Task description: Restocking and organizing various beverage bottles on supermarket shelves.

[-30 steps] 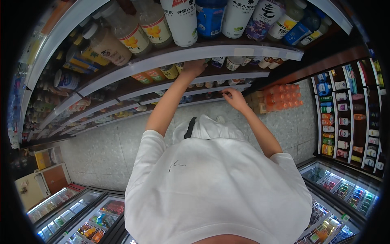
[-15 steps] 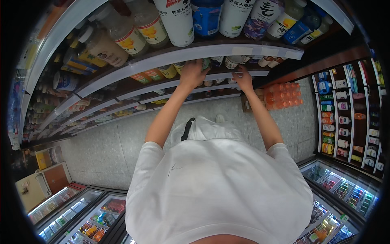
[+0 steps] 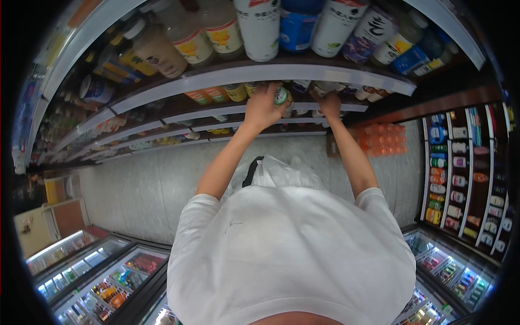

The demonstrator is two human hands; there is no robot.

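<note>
I stand facing a store shelf rack [image 3: 281, 76] full of bottled drinks, both arms raised. My left hand [image 3: 262, 105] is wrapped around a small bottle with a green and white cap [image 3: 280, 96] at the front of the second shelf from the top. My right hand [image 3: 329, 105] reaches into the same shelf just to the right, its fingers among the bottles there; what it touches is hidden. Orange and yellow bottles [image 3: 216, 95] stand to the left of my left hand.
Large bottles and jars [image 3: 260, 27] line the top shelf. A pack of orange bottles [image 3: 382, 140] sits on the tiled floor by a cardboard box. A drinks rack [image 3: 460, 162] stands at the right. Lit chest freezers [image 3: 97, 271] run along the lower left and lower right.
Both hands have risen from the lower shelves to the second shelf. My left hand has closed on the small bottle, and my right hand has moved up beside it.
</note>
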